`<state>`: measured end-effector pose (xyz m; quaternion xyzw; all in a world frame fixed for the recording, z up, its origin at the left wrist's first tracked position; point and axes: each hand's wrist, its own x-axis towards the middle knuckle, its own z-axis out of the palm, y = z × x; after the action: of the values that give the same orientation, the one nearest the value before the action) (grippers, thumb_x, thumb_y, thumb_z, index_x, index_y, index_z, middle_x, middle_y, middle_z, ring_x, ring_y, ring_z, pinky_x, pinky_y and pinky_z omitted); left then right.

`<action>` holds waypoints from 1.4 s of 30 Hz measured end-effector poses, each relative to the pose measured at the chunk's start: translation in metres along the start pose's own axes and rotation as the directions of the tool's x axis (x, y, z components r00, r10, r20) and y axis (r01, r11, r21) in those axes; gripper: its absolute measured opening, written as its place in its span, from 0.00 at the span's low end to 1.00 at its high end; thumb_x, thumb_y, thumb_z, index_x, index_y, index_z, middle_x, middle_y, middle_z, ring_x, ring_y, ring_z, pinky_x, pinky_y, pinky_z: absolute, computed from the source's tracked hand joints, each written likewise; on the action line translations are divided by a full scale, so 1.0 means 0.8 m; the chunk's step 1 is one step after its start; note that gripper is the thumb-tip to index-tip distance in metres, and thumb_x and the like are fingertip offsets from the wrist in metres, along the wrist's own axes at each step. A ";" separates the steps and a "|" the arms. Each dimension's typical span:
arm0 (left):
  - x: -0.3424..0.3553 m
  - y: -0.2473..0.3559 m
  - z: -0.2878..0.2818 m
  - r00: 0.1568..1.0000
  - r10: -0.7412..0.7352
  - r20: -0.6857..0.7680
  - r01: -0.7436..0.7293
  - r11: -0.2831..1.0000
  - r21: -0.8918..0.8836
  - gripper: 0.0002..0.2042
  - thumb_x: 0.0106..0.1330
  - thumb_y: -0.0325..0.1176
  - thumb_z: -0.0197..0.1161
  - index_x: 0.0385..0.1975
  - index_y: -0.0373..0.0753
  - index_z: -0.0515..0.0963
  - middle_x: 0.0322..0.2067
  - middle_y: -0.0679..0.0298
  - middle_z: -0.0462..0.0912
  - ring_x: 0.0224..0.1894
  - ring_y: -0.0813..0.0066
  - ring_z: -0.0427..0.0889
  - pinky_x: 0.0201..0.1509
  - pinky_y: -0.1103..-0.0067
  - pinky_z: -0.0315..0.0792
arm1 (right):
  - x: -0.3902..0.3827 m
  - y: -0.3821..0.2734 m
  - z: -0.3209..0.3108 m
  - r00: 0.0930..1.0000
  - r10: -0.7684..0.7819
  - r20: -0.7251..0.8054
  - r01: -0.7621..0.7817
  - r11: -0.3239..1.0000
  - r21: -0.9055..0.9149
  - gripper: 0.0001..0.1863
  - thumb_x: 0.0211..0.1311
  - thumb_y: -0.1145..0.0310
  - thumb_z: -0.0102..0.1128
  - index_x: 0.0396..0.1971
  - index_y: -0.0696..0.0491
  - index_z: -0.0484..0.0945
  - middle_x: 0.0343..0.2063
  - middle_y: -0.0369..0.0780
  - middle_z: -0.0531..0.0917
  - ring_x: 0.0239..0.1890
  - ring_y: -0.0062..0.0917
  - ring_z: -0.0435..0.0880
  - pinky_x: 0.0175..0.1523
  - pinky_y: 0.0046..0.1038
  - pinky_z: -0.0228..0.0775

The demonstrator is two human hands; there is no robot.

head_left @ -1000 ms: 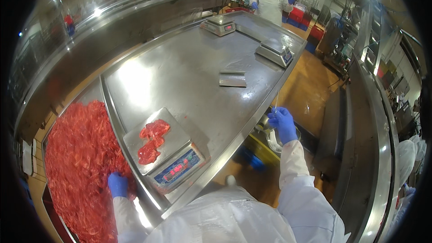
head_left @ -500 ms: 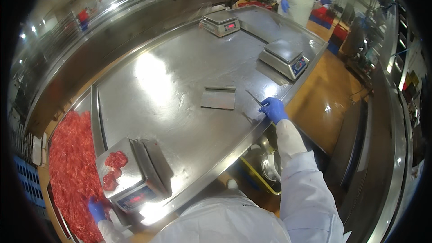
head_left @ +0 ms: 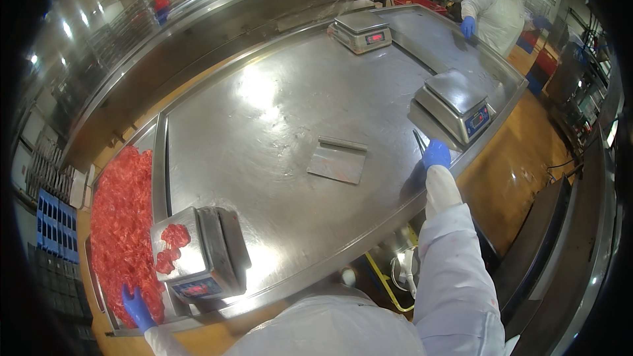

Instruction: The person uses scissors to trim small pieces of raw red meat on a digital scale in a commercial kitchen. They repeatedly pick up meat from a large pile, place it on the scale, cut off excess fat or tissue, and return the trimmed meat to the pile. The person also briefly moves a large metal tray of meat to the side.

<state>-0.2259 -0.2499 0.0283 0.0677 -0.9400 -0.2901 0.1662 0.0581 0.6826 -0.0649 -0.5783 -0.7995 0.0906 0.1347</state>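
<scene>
My left hand, in a blue glove, lies with fingers spread on the near end of a heap of red meat pieces at the table's left side. Just to its right stands a steel scale with a few meat pieces on its pan. My right hand, also gloved in blue, reaches out over the table's right edge. It is closed around a thin knife whose blade points away from me. The hand sits right beside a second scale.
A flat metal scraper lies mid-table on the steel table. A third scale stands at the far end. Another person in a white coat works at the far right corner. Blue crates stand at the left.
My right hand has come up from beyond the table's edge and now rests on the table by the second scale. My left hand stays on the meat heap. The view has swung right.
</scene>
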 end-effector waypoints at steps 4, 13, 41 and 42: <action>0.010 0.033 0.017 0.998 0.051 -0.025 -0.053 0.994 -0.092 0.26 0.70 0.30 0.58 0.66 0.25 0.64 0.65 0.46 0.69 0.66 0.55 0.69 0.69 0.69 0.63 | -0.002 0.014 0.000 0.998 -0.004 0.069 0.008 0.998 -0.063 0.12 0.61 0.68 0.56 0.39 0.54 0.86 0.42 0.51 0.86 0.48 0.46 0.85 0.52 0.43 0.78; -0.019 0.247 0.068 0.949 0.289 -0.126 -0.315 0.890 -0.329 0.24 0.73 0.32 0.57 0.68 0.35 0.65 0.68 0.57 0.67 0.69 0.63 0.67 0.70 0.69 0.62 | 0.007 -0.005 -0.048 0.987 -0.145 0.066 0.148 0.988 -0.047 0.13 0.54 0.62 0.61 0.36 0.52 0.85 0.40 0.48 0.86 0.45 0.46 0.84 0.53 0.43 0.75; -0.222 0.526 0.369 0.467 -0.031 0.884 -0.392 0.889 0.238 0.62 0.31 0.35 0.86 0.74 0.42 0.55 0.72 0.35 0.46 0.73 0.30 0.46 0.75 0.55 0.53 | 0.575 -0.096 0.089 0.796 0.196 0.573 0.101 0.890 -0.444 0.39 0.49 0.36 0.69 0.53 0.52 0.83 0.56 0.44 0.81 0.60 0.37 0.80 0.64 0.39 0.68; -0.227 0.525 0.367 0.474 -0.033 0.880 -0.377 0.896 0.237 0.62 0.31 0.35 0.86 0.73 0.42 0.55 0.73 0.35 0.46 0.73 0.30 0.46 0.75 0.56 0.53 | 0.580 -0.102 0.085 0.792 0.184 0.582 0.093 0.906 -0.413 0.38 0.48 0.40 0.73 0.52 0.55 0.83 0.52 0.45 0.84 0.55 0.37 0.82 0.60 0.39 0.71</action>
<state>-0.1722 0.2895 -0.0111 -0.1521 -0.9336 -0.0670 -0.3175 -0.1739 1.0981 -0.0536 -0.5526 -0.7855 0.1007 -0.2596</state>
